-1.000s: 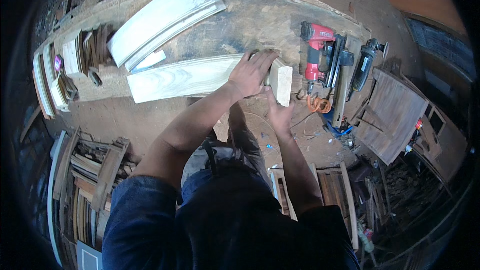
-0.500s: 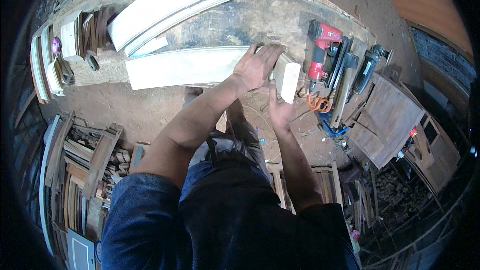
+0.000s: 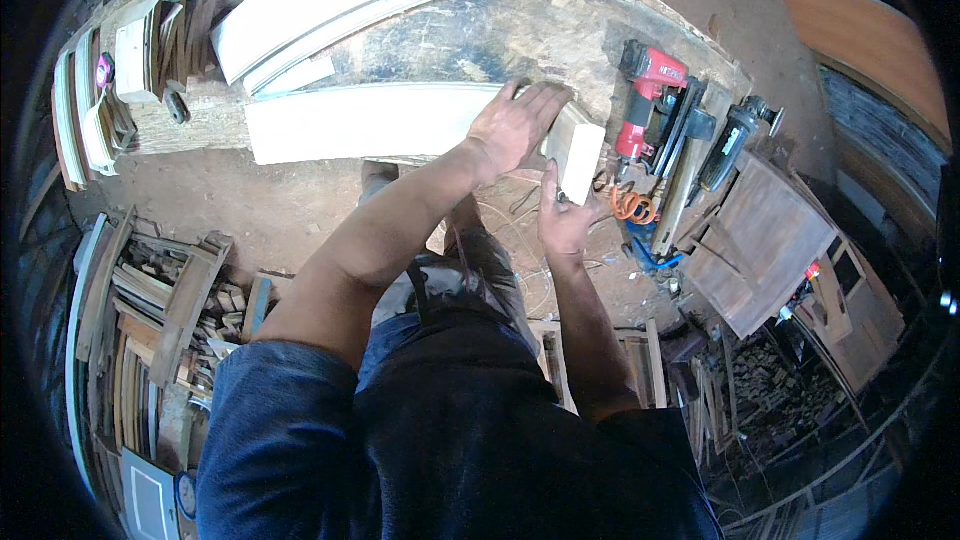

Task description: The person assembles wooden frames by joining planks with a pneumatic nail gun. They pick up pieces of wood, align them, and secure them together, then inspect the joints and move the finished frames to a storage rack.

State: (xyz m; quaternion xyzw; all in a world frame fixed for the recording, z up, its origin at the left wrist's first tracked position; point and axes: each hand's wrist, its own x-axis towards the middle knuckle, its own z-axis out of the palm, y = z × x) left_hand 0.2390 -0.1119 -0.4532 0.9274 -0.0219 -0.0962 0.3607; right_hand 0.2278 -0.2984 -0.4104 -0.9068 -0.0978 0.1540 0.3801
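A long, pale, slightly curved board [image 3: 360, 122] lies along the near edge of the workbench. Over its right end my left hand [image 3: 520, 125] is closed, fingers pointing to the far right and fingertips against a pale wooden block [image 3: 577, 155]. That block stands at the board's end; whether the two are joined is hidden under the hand. My right hand [image 3: 566, 228] grips the block's near end from below, thumb up along its left side and fingers curled beneath.
Right of the block lie a red and black nail gun [image 3: 645, 105], an orange coiled hose [image 3: 632, 205] and a dark power tool [image 3: 728, 145]. A wide curved panel [image 3: 340, 5] sits on the far side of the workbench [image 3: 470, 35]. Curved wood pieces [image 3: 138, 50] stand at left.
The view has shifted slightly. My right hand's fingers now show curled under the block's near end. My left hand stays in place over the board's end.
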